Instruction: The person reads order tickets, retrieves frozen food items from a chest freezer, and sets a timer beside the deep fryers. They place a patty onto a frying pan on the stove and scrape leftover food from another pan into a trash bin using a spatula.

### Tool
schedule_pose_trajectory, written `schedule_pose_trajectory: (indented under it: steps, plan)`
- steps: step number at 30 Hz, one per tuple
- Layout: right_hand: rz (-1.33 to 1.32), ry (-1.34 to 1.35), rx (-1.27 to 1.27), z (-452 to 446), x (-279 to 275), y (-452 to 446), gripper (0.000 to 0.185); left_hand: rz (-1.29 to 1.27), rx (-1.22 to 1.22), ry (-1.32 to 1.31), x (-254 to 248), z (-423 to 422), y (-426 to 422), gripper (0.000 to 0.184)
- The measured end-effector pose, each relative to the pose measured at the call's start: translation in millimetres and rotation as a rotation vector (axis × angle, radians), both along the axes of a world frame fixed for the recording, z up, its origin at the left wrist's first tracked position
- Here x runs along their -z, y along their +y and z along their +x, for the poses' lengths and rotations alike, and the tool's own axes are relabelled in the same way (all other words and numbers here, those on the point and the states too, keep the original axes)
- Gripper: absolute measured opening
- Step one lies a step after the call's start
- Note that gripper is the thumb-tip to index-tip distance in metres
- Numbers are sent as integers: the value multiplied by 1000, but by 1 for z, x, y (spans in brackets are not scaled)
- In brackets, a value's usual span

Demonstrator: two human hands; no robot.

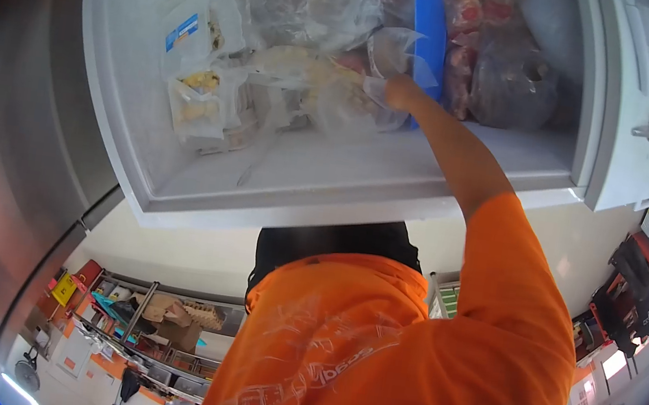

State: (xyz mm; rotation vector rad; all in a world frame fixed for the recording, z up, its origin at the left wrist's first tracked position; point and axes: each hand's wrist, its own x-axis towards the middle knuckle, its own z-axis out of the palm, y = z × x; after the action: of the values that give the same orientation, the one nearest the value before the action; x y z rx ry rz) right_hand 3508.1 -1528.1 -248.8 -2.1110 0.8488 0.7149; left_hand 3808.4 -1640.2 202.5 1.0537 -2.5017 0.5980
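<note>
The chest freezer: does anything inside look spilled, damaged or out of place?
Nothing clearly stands out. Clear bags lie jumbled left of the blue divider, but no spill shows in the freezer. Whether any bag is torn, I cannot tell.

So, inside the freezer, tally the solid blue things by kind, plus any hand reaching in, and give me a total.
Blue panel: 1
Blue-and-white label: 1
Right hand: 1
Total: 3

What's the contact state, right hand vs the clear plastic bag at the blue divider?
Touching. Head view shows the right hand's fingers at the near edge of the clear plastic bag, no gap between them.
</note>
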Motion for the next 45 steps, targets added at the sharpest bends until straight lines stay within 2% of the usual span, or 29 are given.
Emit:
schedule_pose_trajectory:
  steps: [2, 3, 5, 6, 8, 9, 10, 11, 12, 13, 15, 17, 19, 20, 22, 24, 25, 27, 29, 31, 35, 36, 37, 39, 43, 44, 45]
  plan:
    - [-386, 58, 800, 6, 81, 7, 25, -2, 71, 130, 45, 31, 8, 22]
    - [-376, 79, 801, 8, 88, 4, 25, 26, 93, 222, 74, 45, 14, 21]
    - [-829, -39, 1179, 16, 99, 4, 30, 149, 102, 409, 147, 62, 37, 21]
    - [-826, -13, 1177, 13, 108, 6, 30, 273, 77, 526, 193, 63, 55, 21]
    - [-626, -87, 1089, 4, 127, 5, 28, 581, -31, 724, 292, 39, 99, 21]
    - [-565, -173, 1148, -1, 123, 3, 29, 738, -156, 735, 338, 19, 123, 16]
    - [-570, -150, 1141, -3, 114, 4, 29, 922, -233, 890, 378, -1, 144, 29]
    - [-538, -184, 1297, -2, 101, 5, 28, 1044, -263, 1029, 416, -23, 161, 25]
    - [-501, -215, 1454, 1, 94, 4, 27, 1131, -280, 1020, 445, -43, 167, 22]
    - [-501, -188, 1439, 3, 92, 2, 27, 1227, -301, 1013, 470, -62, 168, 19]
    - [-496, 35, 1303, 5, 90, 7, 22, 1327, -323, 1047, 509, -94, 168, 21]
    - [-514, 51, 1218, 4, 99, 8, 21, 1409, -331, 1061, 537, -106, 162, 23]
    - [-532, 59, 1140, 1, 110, 6, 21, 1463, -442, 892, 551, -113, 158, 27]
    - [-578, 61, 1069, 1, 118, 5, 21, 1470, -441, 898, 553, -113, 158, 27]
    - [-623, 59, 1000, 0, 133, -1, 21, 1616, -477, 789, 559, -106, 158, 27]
    - [-590, 222, 902, 0, 151, -9, 22, 1561, -488, 823, 565, -98, 173, 26]
    - [-586, 216, 904, 2, 157, -15, 22, 1507, -498, 858, 563, -92, 178, 25]
    - [-554, 366, 957, 2, 164, -21, 23, 1565, -504, 787, 561, -79, 185, 25]
    - [-574, 354, 999, 4, 166, -24, 23, 1612, -514, 717, 560, -72, 190, 25]
    - [-585, 346, 1037, 5, 173, -22, 23, 1517, -504, 752, 557, -68, 202, 25]
    - [-466, 423, 1106, 11, 175, -26, 21, 1473, -463, 735, 554, -71, 212, 26]
    - [-449, 432, 1117, 15, 170, -29, 22, 1490, -459, 681, 551, -73, 212, 26]
    - [-454, 427, 1114, 4, 187, -28, 22, 1505, -456, 629, 548, -75, 212, 26]
    - [-530, 440, 573, -31, 239, -27, 24, 1484, -440, 610, 549, -78, 219, 27]
    - [-515, 371, 441, -4, 163, -36, 25, 1481, -396, 588, 543, -76, 213, 27]
    - [-523, 284, 656, 4, 148, -33, 25, 1484, -394, 590, 540, -78, 212, 27]
    - [-533, 190, 870, 11, 132, -31, 26, 1502, -459, 792, 536, -81, 208, 28]
